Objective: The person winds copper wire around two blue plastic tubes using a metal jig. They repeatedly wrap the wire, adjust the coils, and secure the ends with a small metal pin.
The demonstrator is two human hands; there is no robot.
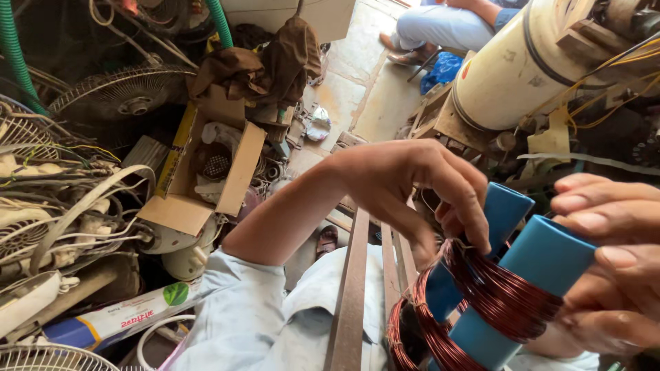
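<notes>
Two blue plastic blocks (543,261) stand side by side at the lower right, with coils of reddish copper wire (495,288) wound around them. My left hand (412,185) reaches over from the left and pinches the wire at the top of the coil by the nearer-left block (505,209). My right hand (612,261) grips the right block from the side, fingers wrapped on its end. More loops of the same wire (419,330) hang lower, near my pale shirt sleeve (275,309).
A metal frame bar (350,288) runs under my arm. Fan grilles (124,93), cables and an open cardboard box (206,172) crowd the left. A cream cylindrical drum (515,69) lies at upper right. Another person's legs (440,27) show at the top.
</notes>
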